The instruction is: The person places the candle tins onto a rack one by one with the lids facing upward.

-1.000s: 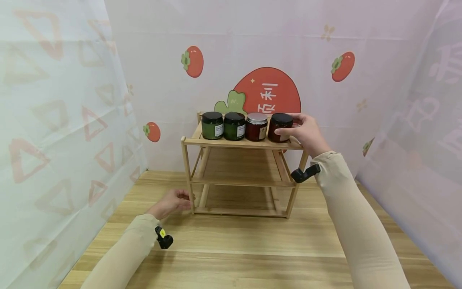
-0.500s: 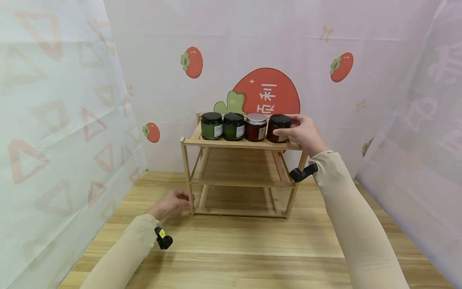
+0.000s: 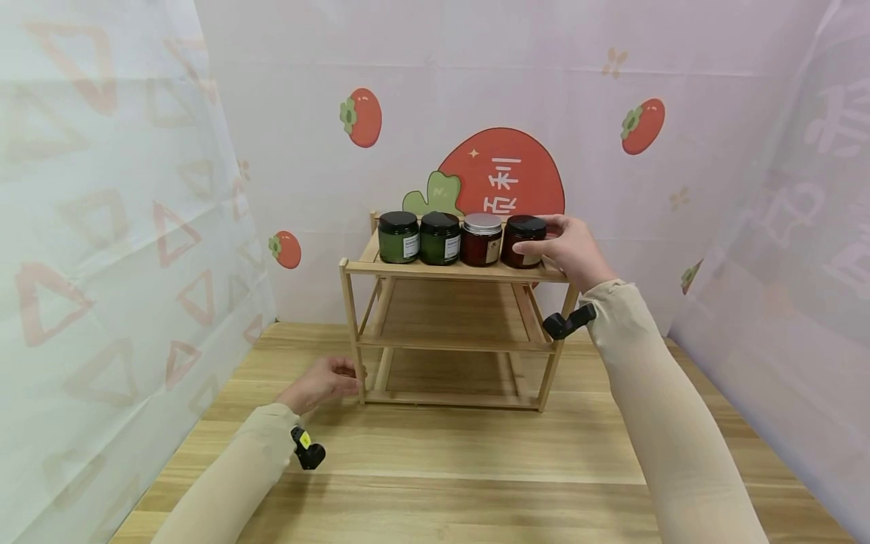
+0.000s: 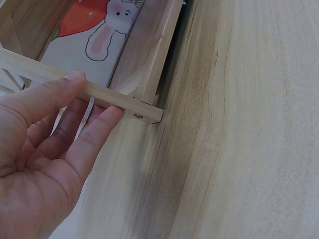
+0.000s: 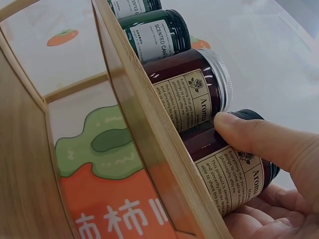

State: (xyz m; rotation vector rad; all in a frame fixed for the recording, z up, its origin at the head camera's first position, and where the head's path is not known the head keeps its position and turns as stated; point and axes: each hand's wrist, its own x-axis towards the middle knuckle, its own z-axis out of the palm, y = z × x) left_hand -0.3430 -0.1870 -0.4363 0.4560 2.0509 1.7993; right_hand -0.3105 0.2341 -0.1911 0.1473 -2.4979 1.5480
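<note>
A row of scented candle jars stands on the top shelf of a wooden rack [image 3: 462,270]. At the row's right end my right hand [image 3: 576,249] grips a dark red candle jar [image 3: 518,258] with a black lid, thumb in front and fingers round its side. Beside it is a dark red jar [image 5: 172,82] with a silver lid. Two green jars with black lids fill the left half, the inner green jar [image 5: 153,36] showing its white label. Low on the left, my left hand [image 4: 55,144] holds the rack's front leg [image 4: 102,92] between thumb and fingers.
Both lower shelves of the rack, such as the middle shelf [image 3: 455,310], show bare boards. The rack stands on a wood-grain table [image 3: 435,461]. Printed cloth walls, including the back wall [image 3: 306,166], enclose the table on three sides.
My right hand and the black-lidded red jar have shifted very slightly left, towards the silver-lidded jar. My left hand stays at the rack's leg.
</note>
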